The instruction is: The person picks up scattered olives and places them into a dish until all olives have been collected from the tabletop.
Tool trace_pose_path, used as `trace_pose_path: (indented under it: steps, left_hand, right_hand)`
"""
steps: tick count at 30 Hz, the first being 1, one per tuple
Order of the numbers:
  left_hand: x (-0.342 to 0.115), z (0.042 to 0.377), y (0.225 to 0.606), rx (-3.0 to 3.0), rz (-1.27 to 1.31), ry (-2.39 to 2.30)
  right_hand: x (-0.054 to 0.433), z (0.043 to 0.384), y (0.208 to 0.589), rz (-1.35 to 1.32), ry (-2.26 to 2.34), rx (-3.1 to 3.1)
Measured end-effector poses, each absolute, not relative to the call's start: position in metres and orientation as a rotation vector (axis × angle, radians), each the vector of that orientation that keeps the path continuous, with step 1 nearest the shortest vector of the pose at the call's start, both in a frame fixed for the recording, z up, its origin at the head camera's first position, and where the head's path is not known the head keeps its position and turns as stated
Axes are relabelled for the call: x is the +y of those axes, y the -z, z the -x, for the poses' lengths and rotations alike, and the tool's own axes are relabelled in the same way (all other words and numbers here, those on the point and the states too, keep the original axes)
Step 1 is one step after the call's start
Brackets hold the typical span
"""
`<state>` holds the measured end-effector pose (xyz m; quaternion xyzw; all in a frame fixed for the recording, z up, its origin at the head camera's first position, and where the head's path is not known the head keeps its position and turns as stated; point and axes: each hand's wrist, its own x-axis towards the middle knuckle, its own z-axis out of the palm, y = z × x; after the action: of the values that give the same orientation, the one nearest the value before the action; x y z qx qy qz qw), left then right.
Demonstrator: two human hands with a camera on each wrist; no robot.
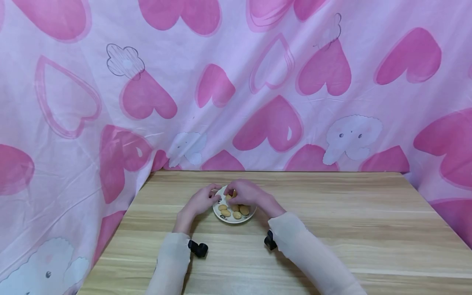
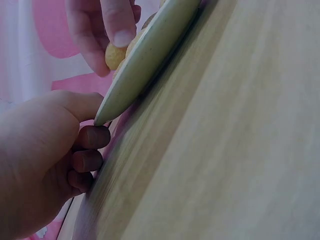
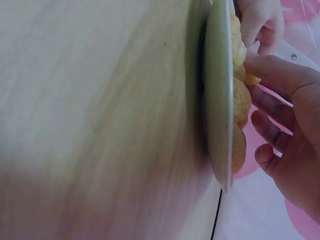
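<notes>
A small white plate (image 1: 231,221) with dark printed marks stands on the table, bearing several round golden cookies (image 1: 225,213). My left hand (image 1: 200,200) is at its left edge; in the left wrist view the thumb and index finger pinch the plate's rim (image 2: 106,114), the other fingers curled beneath. From the right, my right hand (image 1: 248,193) reaches over the plate and hides part of the cookies. Its thumb and forefinger pinch one cookie (image 2: 115,56), close over the others. In the right wrist view its remaining fingers (image 3: 270,127) are loosely bent beside the cookies.
The wood-grain table (image 1: 332,229) extends to both sides of the plate. Behind it and at the sides hangs a pink cloth (image 1: 228,123) printed with hearts and white animals. Black wrist cameras (image 1: 199,248) sit by both sleeves.
</notes>
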<state>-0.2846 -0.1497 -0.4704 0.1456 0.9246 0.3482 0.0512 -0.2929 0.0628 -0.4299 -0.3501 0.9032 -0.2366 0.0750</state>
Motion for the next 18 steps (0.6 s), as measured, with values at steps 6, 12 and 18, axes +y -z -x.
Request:
trace_pose_path:
  steps: [6,12,18]
  left_hand:
    - [-0.15,0.283,0.471,2.817,-0.457,-1.059]
    - [-0.152,0.283,0.472,2.826,-0.443,-1.078]
    - [-0.153,0.284,0.473,2.822,-0.471,-1.071]
  right_hand:
    - [0.057,0.293,0.435,1.016,0.663,2.749]
    - [0.05,0.294,0.438,1.042,0.615,2.803]
    - [0.051,0.293,0.437,1.041,0.629,2.798]
